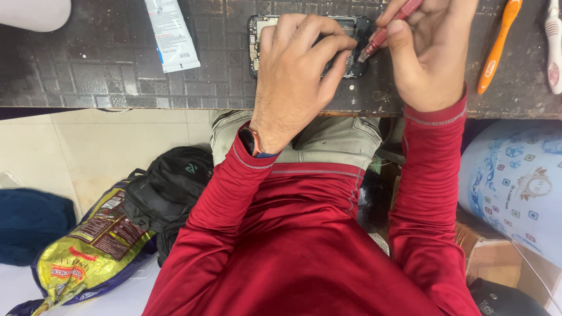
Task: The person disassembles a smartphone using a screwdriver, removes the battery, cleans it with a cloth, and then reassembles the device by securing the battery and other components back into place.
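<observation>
phone (pixel 357 26) back already off | left hand (pixel 295 70) fingers clamped on it | right hand (pixel 430 52) fingers pinching red screwdriver (pixel 383 32), tip at near-right corner, probably a screw | board not lifted

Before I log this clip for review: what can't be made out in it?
- Head view: most of the opened phone is hidden under the left hand.
- The red screwdriver tip contact is too small to tell; its handle top is cut by the top edge.
- The right hand is cropped at top.
- The white toothbrush is cut by the right edge.
</observation>
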